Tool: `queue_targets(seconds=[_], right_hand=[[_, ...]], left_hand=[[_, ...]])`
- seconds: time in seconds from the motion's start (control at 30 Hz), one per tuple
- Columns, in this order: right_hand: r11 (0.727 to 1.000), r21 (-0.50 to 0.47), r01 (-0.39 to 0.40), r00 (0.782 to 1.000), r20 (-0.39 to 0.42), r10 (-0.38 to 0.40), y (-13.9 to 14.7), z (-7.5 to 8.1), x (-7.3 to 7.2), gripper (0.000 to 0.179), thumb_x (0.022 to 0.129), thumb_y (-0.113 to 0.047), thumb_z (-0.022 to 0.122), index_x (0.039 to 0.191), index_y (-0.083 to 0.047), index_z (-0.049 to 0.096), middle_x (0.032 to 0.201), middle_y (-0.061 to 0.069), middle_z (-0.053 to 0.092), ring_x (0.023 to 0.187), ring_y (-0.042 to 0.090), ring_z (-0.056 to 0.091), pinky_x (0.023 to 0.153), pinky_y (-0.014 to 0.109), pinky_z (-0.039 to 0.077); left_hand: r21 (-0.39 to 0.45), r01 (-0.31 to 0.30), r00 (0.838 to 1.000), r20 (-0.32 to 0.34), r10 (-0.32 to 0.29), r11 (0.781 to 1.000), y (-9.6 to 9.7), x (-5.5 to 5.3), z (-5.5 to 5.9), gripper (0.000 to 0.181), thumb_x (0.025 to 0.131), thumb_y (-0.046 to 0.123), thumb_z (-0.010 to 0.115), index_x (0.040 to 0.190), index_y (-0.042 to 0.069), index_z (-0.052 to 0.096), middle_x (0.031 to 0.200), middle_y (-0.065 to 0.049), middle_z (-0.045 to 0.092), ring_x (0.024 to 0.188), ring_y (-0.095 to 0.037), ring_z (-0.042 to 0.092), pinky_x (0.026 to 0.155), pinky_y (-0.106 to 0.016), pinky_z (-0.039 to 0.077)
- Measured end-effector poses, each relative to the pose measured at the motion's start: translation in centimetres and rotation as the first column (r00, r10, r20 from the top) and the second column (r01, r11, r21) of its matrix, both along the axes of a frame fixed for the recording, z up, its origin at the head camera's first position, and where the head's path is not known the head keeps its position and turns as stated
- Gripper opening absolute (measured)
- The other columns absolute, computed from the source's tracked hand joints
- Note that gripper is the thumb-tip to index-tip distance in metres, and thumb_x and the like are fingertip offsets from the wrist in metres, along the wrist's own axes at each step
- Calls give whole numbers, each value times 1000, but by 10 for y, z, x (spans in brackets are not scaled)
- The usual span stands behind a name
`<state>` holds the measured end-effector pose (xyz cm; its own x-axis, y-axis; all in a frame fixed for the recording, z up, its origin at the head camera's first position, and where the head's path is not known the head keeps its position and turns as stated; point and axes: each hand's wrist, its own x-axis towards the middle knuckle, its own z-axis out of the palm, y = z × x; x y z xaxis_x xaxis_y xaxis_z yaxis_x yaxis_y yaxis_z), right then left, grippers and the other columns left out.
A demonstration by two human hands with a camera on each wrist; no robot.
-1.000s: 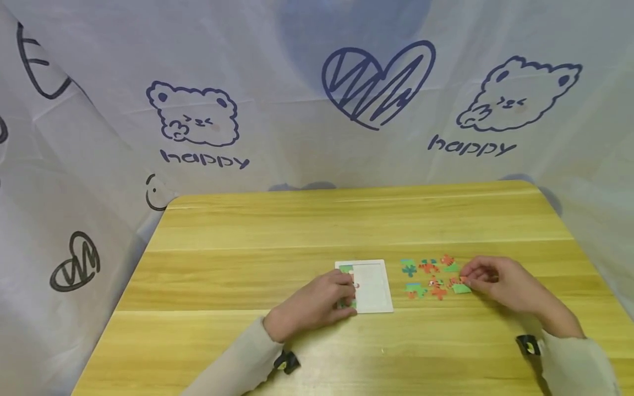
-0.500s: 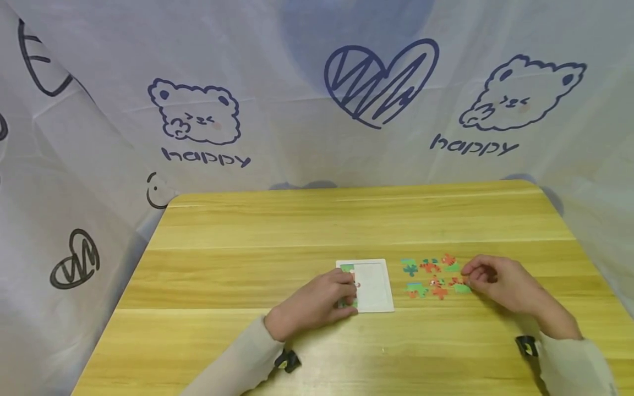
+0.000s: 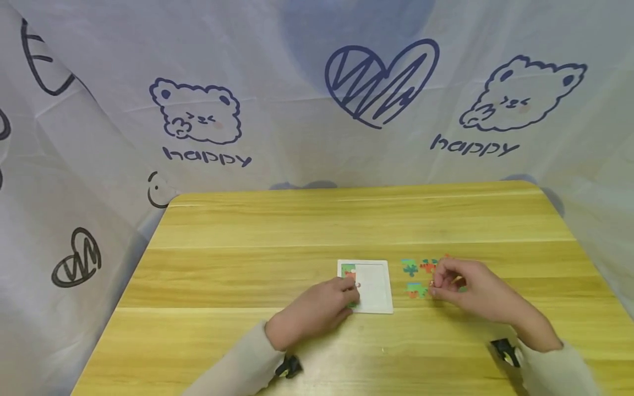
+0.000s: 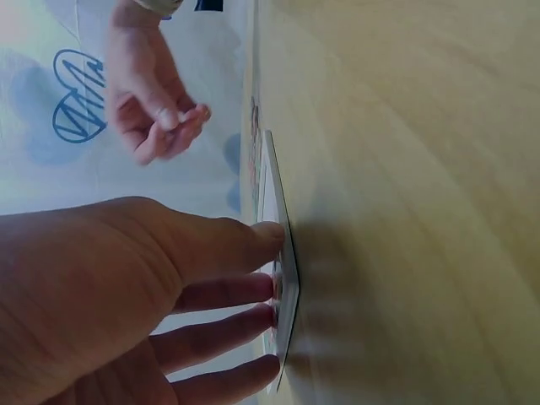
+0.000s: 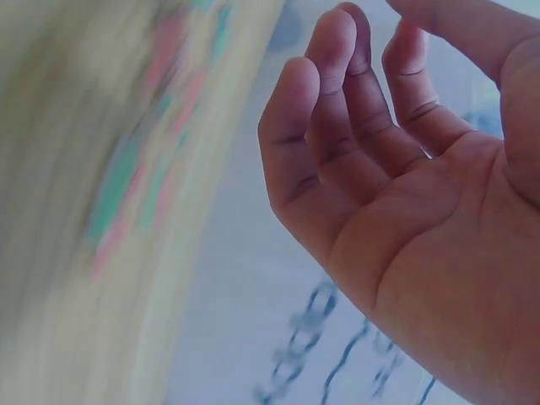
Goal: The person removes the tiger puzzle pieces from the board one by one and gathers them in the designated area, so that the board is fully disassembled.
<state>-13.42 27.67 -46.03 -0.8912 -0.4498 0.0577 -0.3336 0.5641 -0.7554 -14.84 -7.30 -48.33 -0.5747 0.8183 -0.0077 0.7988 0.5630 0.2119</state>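
A white square puzzle tray [image 3: 373, 286] lies on the table, with green and orange jigsaw pieces [image 3: 349, 269] along its left side. My left hand [image 3: 317, 308] rests on that side, its thumb and fingertips touching the tray from above in the left wrist view. My right hand [image 3: 470, 286] hovers over the loose pieces, thumb and index fingertips close together. Whether a piece sits between them cannot be made out. A blue-green piece [image 3: 410, 268], an orange striped piece [image 3: 428, 266] and a green piece [image 3: 417, 289] lie left of it; it covers others.
The wooden table [image 3: 277, 220] has rounded far corners. Behind it hangs a pale curtain [image 3: 282, 121] with bear and heart drawings. Black straps [image 3: 506, 352] are worn at the wrists, by the sleeves.
My right hand has moved left from the right end of the loose pieces to over their middle. The left hand has shifted slightly down, uncovering more of the pieces in the tray.
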Motion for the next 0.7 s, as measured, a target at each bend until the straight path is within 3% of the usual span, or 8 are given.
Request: queue_targets(seconds=[0.13,0.3,0.5,0.7], right_hand=[[999,9,-50,998,25,50,-36,10,-7,18,98,-10,82,95,-20,67,87,-9,67,80,3,62,70,24,58],[988,150,-34,999,-33,39,-81,11,-27,8,100,-12,80,103,-16,74,91,-9,69,83,3,61,72,24,56],[979,204,-28,999,-36,36,-122,-10,-52,11,99,-10,80,109,-6,78,93,-2,71,84,9,61,74,24,54],[979,204,-11,999,-27,17,-133,-26,-57,14,99,-13,80,111,-5,79,91,-2,68,80,8,57,72,23,50]], left_hand=[[9,-5,1000,-17,5,1000,1,1,0,7,103,11,74,110,10,77,120,-4,73,103,-14,71,93,-23,62],[12,-19,1000,-16,19,1000,2,1,0,7,103,11,73,107,10,78,117,-3,74,101,-13,72,91,-22,62],[2,-26,999,-22,26,1000,3,3,1,9,104,11,72,108,11,80,121,-3,75,106,-13,73,94,-22,62],[-4,4,999,-41,-4,1000,4,2,3,11,106,12,71,106,12,82,122,-2,73,105,-10,72,94,-21,62]])
